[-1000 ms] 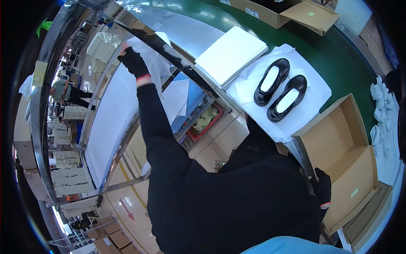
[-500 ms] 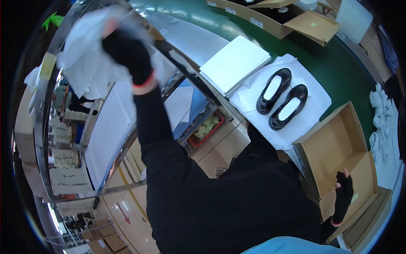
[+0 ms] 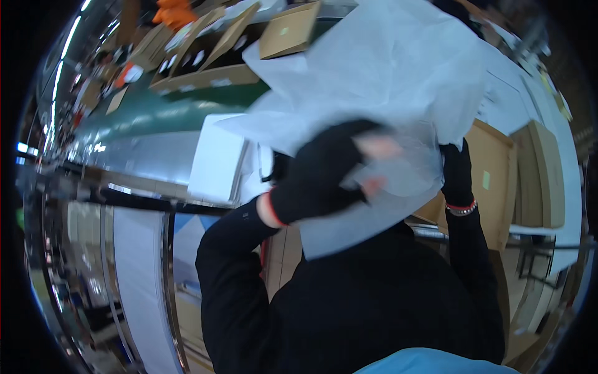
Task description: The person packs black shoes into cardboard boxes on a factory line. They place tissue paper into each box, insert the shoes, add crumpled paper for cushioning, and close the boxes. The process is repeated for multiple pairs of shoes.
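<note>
Paper (image 3: 398,56) billows ahead and between: left hand (image 3: 321,168) across its near part, right hand (image 3: 458,171) at its edge; blurred fingers, can't tell if either's pinching!

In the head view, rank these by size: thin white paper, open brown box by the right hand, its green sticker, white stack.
Thin white paper
Open brown box
White stack
Green sticker
Nearness may enlarge the paper.
</note>
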Demonstrator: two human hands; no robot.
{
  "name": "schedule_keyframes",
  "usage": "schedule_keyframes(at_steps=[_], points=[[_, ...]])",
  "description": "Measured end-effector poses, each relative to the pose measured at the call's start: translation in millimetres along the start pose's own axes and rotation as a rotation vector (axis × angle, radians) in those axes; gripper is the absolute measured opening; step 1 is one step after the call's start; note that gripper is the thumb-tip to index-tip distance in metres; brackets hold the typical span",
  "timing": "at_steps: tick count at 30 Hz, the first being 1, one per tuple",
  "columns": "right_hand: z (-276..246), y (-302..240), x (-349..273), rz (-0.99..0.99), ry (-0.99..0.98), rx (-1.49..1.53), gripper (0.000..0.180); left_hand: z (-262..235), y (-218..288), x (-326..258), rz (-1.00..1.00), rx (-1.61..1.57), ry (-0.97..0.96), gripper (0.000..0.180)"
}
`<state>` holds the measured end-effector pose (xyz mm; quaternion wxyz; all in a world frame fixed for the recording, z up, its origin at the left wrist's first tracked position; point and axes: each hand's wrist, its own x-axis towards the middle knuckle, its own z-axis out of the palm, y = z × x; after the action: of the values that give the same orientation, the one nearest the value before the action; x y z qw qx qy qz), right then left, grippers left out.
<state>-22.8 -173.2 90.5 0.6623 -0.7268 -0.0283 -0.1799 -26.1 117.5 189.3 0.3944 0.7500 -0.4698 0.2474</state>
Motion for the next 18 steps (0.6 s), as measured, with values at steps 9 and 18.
schedule_keyframes(at_steps=[9,18], points=[[-55,-16,32,0.314,-0.086,0.468,0.05,13,-122,-27,-0.375,0.458,-0.102,0.126],[-106,-78,27,0.296,-0.472,-0.046,0.081,37,-161,15,-0.073,0.037,0.13,0.1]])
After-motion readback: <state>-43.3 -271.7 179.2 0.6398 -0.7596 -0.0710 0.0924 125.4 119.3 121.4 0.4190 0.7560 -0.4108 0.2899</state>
